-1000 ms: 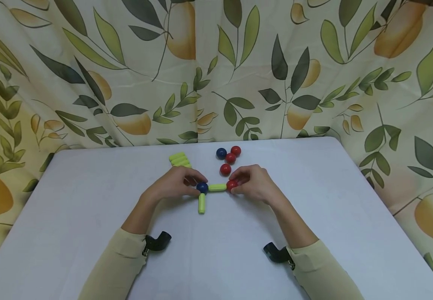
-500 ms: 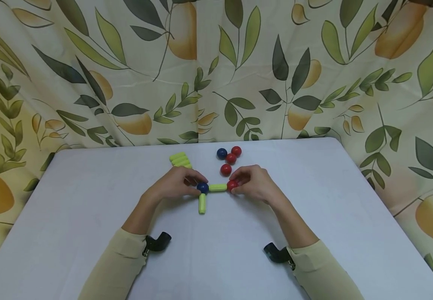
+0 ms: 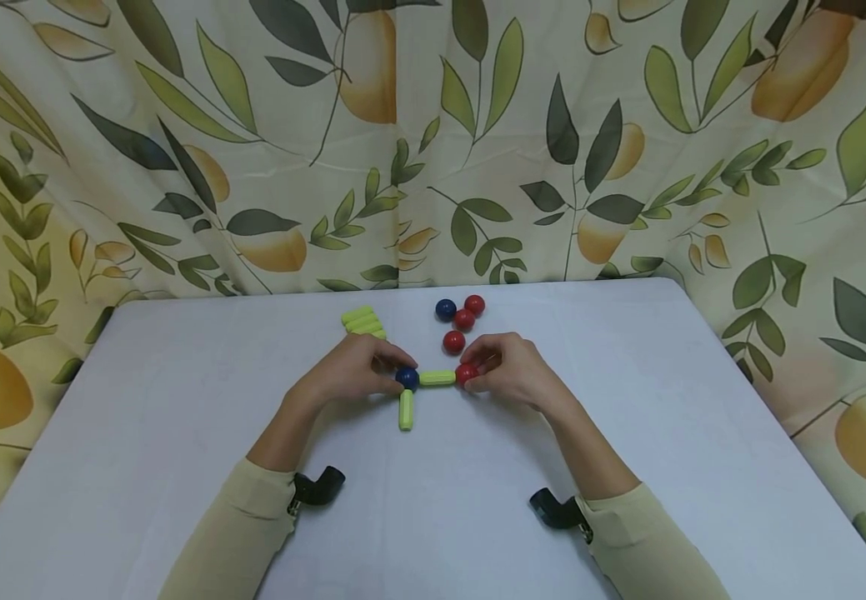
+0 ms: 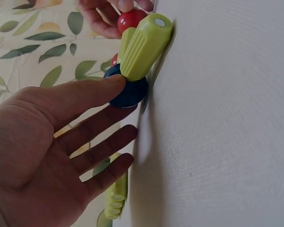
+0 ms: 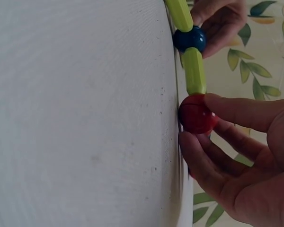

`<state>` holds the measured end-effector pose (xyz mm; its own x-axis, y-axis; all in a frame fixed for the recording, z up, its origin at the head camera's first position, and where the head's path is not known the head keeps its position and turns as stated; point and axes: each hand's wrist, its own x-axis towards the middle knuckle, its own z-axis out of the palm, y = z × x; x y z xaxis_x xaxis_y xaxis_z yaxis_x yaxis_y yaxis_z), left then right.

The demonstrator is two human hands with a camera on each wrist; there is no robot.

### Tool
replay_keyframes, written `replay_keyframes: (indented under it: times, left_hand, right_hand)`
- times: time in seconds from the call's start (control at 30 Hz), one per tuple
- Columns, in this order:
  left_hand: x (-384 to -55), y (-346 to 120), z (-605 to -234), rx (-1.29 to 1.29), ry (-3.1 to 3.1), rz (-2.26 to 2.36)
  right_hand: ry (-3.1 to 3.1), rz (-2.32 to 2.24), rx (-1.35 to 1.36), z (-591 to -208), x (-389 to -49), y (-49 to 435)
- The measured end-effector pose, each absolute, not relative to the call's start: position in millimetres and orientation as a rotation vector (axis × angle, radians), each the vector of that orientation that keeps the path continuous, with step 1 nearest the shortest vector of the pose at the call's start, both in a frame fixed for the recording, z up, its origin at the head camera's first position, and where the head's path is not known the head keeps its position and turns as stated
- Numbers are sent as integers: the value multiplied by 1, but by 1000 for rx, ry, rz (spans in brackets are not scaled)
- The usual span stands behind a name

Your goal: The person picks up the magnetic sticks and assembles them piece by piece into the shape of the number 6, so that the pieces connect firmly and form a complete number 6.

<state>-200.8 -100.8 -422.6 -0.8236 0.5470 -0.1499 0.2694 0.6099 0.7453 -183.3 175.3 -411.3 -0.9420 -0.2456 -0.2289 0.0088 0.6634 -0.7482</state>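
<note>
On rod [image 4: 144, 52] — left wrist only — pale disc [image 4: 159, 22].

Shiny dark-blue round ball [image 3: 407, 378], shiny red round ball [image 5: 197, 115], ribbed lime-green stick [image 4: 146, 47]. Plain white tabletop [image 3: 147, 417], plain beige sleeves [image 3: 222, 533]. Cream fabric curtain [image 3: 433, 250], printed in green-leaf and orange-fruit pattern.

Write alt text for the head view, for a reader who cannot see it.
A left hand holds a blue ball and a right hand a red ball, with a green stick between the balls. A second green stick points from the blue ball toward the viewer. Behind, on a white table, lie more balls and more sticks.
</note>
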Motion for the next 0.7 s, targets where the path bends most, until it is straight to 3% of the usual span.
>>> replay_keyframes:
  times: [0.7]
  left_hand:
    - [-202, -102, -425, 655, 2462, 1068]
  right_hand:
    - [2667, -1207, -156, -402, -200, 169]
